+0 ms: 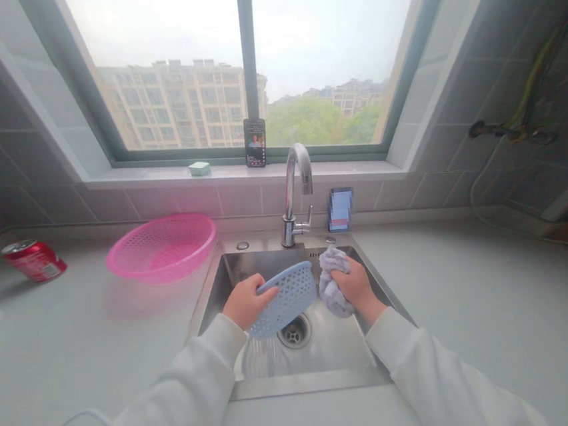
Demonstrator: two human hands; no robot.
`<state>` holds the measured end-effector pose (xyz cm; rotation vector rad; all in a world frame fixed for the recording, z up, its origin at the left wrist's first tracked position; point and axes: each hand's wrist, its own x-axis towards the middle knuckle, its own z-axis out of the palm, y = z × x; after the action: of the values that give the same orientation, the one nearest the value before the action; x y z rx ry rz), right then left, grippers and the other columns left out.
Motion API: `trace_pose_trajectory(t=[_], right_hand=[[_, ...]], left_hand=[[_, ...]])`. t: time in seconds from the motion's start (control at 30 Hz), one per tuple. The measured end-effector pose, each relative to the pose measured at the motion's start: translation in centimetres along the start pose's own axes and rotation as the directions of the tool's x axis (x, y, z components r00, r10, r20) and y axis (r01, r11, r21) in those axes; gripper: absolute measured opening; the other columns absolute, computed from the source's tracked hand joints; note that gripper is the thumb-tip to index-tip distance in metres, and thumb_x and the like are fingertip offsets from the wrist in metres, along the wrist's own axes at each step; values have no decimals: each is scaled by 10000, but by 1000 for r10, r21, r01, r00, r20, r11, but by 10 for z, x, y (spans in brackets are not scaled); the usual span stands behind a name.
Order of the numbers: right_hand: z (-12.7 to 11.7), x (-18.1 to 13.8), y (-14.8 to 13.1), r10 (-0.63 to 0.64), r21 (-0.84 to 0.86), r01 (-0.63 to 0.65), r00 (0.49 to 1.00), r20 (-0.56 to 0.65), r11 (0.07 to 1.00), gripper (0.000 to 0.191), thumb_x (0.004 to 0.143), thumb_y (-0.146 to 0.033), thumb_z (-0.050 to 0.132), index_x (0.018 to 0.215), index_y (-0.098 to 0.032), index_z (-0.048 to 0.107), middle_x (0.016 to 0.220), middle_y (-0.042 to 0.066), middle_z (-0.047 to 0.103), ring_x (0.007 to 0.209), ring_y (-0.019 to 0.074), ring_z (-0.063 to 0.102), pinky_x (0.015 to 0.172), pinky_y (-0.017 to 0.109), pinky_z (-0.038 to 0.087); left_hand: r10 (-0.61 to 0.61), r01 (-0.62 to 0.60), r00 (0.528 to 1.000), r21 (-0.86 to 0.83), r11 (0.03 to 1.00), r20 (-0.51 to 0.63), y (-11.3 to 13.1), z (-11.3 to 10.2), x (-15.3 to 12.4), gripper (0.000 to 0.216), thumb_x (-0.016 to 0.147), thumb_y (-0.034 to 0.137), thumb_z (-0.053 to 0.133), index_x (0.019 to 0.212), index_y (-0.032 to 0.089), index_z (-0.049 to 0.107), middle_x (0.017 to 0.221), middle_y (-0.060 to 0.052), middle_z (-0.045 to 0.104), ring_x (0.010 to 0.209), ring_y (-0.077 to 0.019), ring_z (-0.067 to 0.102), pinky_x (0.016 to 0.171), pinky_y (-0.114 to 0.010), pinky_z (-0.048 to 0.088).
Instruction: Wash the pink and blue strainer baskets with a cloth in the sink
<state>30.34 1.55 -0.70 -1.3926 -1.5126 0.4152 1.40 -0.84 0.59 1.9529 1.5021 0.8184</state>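
Strainer (286, 298) tilted, rim upper right

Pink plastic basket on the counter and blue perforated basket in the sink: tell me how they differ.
The pink plastic basket rests untouched on the grey counter; the blue perforated basket is gripped by the left hand over the steel sink. The pink one sits level, the blue one is tipped on edge. The pink one looks larger. Both are perforated plastic.

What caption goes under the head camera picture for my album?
Over the sink, the left hand holds a blue basket and the right hand grips a grey cloth.
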Motion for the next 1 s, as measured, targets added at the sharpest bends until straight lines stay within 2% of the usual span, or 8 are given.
trace_pose_trajectory(t=[0.13,0.23,0.3,0.37,0.53,0.63,0.8,1.0], right_hand=[[7,-16,-23,-123,-28,127,986,109,991,208,693,-206,565,844,-236,705,838,35,722,804,239,671,789,365,530],[17,-37,-46,-350,-17,373,886,305,928,142,710,-184,590,800,-238,685,870,37,683,803,210,645,749,309,510],[21,-44,-53,-402,-15,444,824,400,896,123,714,-174,614,795,-241,678,871,30,666,776,192,626,713,283,495],[20,-40,-50,-367,-52,418,845,390,907,114,718,-171,616,789,-242,668,854,23,658,779,192,623,727,286,497],[8,-13,-23,-216,-174,246,960,176,953,145,753,-186,571,849,-237,667,865,48,663,814,235,627,768,365,510],[8,-21,-31,-243,-153,268,956,163,951,144,757,-199,586,869,-243,666,898,55,656,842,242,634,774,367,516],[19,-50,-59,-405,-56,458,832,378,887,129,725,-186,637,828,-254,672,865,24,644,770,202,627,693,297,501],[6,-20,-35,-261,-194,295,948,182,936,120,770,-177,590,818,-269,649,823,21,633,791,220,616,735,336,520]], left_hand=[[-22,23,997,19,1000,-72,6,5,-2,413,802,559,575,629,229,397,568,60,430,598,-155,448,590,-270,270],[-18,23,997,66,998,-71,10,9,-4,418,784,548,598,613,229,389,547,65,395,579,-145,413,581,-270,246],[-3,10,997,86,996,-75,13,10,-5,409,774,528,613,602,227,395,541,65,390,575,-141,405,580,-271,240],[7,1,996,78,997,-94,14,9,-5,405,770,517,618,594,226,398,540,63,395,575,-139,404,578,-270,244],[-10,4,989,-38,999,-151,19,4,-8,414,769,521,601,588,228,370,534,69,389,565,-129,393,567,-259,269],[-25,9,985,-90,996,-169,20,5,-9,418,770,543,581,595,230,365,536,72,375,564,-127,384,566,-257,272],[-15,1,986,-85,996,-163,17,9,-8,429,764,564,571,594,231,362,543,73,353,568,-128,366,578,-263,264],[-11,-2,993,-104,995,-120,17,9,-7,411,759,528,582,593,229,354,546,76,348,565,-123,358,580,-261,261]])
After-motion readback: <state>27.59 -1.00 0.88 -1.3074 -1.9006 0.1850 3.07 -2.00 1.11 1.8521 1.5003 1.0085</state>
